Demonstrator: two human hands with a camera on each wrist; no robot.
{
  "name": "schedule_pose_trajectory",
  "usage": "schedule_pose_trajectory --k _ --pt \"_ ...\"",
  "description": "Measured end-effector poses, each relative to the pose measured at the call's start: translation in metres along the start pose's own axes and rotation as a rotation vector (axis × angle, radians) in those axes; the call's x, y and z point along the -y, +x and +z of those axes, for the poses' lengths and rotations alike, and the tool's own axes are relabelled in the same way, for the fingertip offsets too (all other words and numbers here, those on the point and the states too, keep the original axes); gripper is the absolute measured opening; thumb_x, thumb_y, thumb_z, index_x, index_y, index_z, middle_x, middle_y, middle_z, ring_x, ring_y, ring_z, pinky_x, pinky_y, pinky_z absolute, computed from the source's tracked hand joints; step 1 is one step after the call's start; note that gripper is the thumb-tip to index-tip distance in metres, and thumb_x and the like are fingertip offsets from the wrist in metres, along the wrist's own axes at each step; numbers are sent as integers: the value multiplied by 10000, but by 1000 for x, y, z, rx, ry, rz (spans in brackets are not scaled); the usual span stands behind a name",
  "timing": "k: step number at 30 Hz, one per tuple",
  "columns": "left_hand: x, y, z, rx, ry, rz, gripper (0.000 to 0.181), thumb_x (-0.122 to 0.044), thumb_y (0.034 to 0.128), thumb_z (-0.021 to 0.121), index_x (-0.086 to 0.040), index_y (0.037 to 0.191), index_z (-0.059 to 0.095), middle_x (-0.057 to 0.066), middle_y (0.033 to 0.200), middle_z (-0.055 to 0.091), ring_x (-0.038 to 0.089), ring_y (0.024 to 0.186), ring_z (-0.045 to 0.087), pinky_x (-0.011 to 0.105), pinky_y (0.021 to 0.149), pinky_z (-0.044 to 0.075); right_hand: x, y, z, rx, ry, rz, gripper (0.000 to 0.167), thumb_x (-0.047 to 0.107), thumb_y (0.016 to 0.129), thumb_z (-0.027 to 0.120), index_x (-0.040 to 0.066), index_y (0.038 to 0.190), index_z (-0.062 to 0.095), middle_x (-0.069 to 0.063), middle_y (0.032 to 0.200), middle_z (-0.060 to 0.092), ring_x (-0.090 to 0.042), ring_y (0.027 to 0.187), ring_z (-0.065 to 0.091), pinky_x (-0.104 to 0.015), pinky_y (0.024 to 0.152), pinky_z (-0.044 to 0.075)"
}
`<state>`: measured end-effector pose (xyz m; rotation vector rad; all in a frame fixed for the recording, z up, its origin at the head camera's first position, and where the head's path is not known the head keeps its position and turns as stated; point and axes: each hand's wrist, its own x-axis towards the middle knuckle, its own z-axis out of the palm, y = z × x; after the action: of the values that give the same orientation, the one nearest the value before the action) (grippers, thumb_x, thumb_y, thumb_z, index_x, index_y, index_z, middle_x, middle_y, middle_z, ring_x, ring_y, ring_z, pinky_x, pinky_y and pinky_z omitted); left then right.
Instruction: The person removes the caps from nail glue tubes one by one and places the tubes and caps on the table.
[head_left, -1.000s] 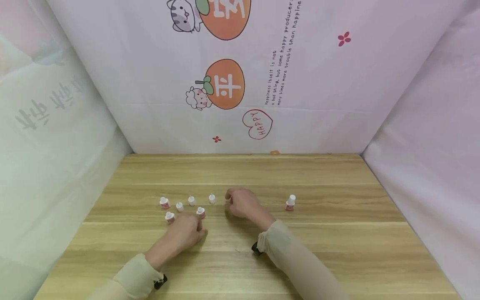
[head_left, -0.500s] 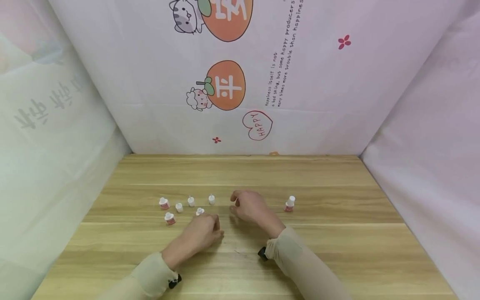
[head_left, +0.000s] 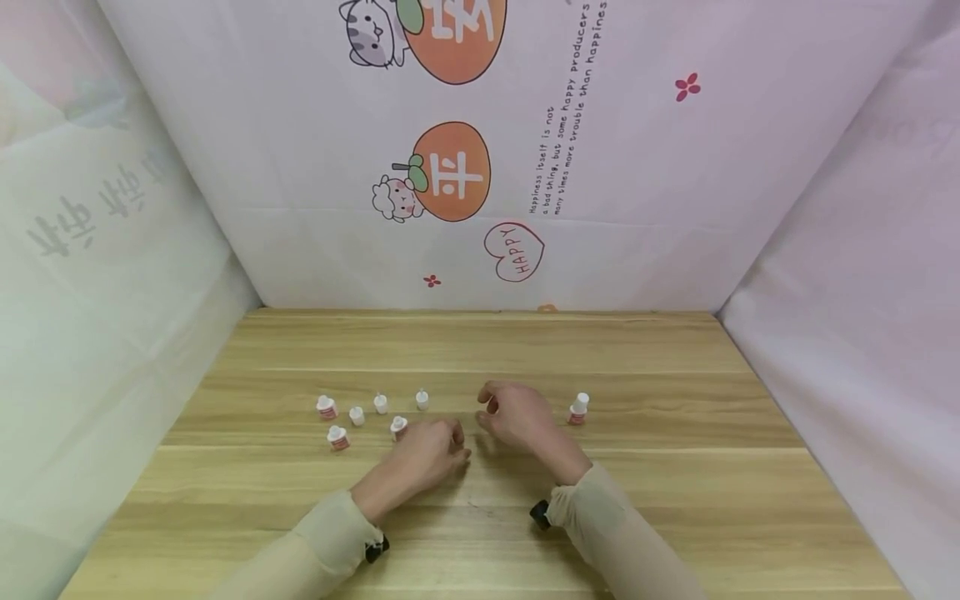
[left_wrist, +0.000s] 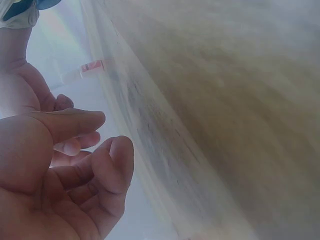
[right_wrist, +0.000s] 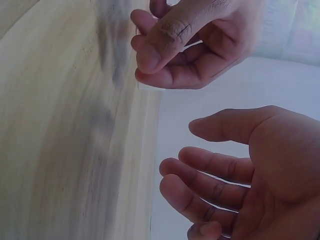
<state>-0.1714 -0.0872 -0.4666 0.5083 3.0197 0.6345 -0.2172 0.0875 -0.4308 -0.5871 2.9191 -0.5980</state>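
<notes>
My left hand (head_left: 423, 457) is over the table just right of a small uncapped bottle (head_left: 398, 426) with a red-and-white label, partly covering it. In the left wrist view its fingers (left_wrist: 112, 165) are loosely bent, with nothing between them and the thumb. My right hand (head_left: 521, 414) hovers near the middle, between the left hand and a capped bottle (head_left: 578, 408). In the right wrist view its fingers (right_wrist: 215, 187) and thumb are spread apart and hold nothing. Two more uncapped bottles stand at the left, one behind (head_left: 326, 407) and one nearer (head_left: 338, 438).
Three white caps stand on the wooden table (head_left: 675, 517): a left cap (head_left: 357, 417), a middle cap (head_left: 381, 405) and a right cap (head_left: 422, 401), the latter two with thin tips pointing up. White printed cloth (head_left: 637, 250) walls in the back and sides.
Both hands have moved to the right, the left hand farther, uncovering part of the front right bottle. Bottles and caps stay where they were.
</notes>
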Motion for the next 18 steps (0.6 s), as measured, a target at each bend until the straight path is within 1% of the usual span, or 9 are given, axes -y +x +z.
schedule_pose_trajectory --k 5,7,11,18 --pt "-4 8 3 17 -45 4 166 -268 874 737 -114 896 680 3 789 662 109 660 535 252 598 440 -6 -3 -3 -10 -5 13 243 291 919 701 146 1114 691 5 955 716 -162 843 651 -354 756 523" --pt "-6 11 4 25 -49 6 160 -263 878 732 -112 900 681 11 807 670 110 667 545 251 605 450 -9 -5 -4 -9 -4 25 247 293 919 703 149 1119 691 13 955 715 -162 846 652 -352 758 524" --pt "-9 15 4 24 -41 13 157 -264 873 734 -116 893 686 27 851 684 134 722 585 282 657 484 -13 -8 -6 -8 -11 47 259 308 920 703 160 1133 690 24 966 718 -157 849 655 -341 746 524" --pt "-12 22 5 16 -52 29 153 -262 876 728 -115 891 688 32 854 688 162 759 610 311 687 501 -18 -14 -10 -37 -25 55 239 302 915 711 162 1108 696 21 942 722 -147 809 648 -326 707 519"
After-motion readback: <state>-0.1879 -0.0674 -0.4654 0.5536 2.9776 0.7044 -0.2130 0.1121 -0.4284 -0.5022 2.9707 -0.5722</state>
